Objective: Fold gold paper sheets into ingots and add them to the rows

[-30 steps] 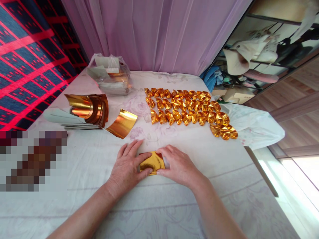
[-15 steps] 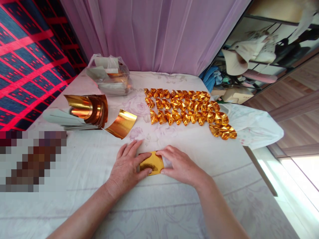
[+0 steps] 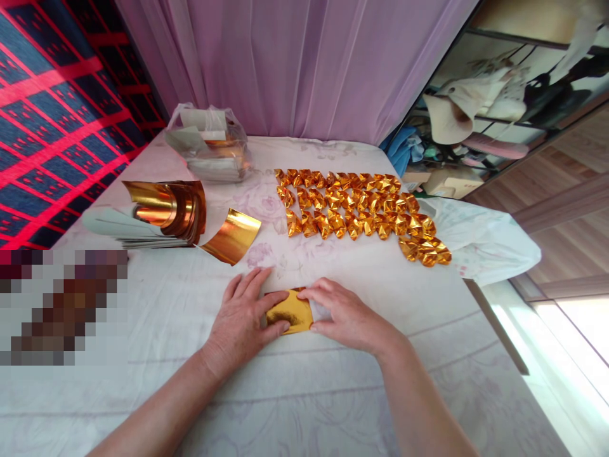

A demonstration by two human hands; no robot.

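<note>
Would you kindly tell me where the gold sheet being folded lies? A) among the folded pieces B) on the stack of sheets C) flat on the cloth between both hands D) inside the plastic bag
C: the gold sheet lies on the cloth, pressed between the left hand and right hand.

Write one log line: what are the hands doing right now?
left hand: pressing gold paper | right hand: pinching its right edge | folded gold pieces: rows behind

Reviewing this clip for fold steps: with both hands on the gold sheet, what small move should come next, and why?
Probably press the crease flat. The left hand and right hand pinch the gold foil sheet from both sides on the white cloth, and it looks only partly folded, unlike the finished gold pieces in rows beyond.
</note>
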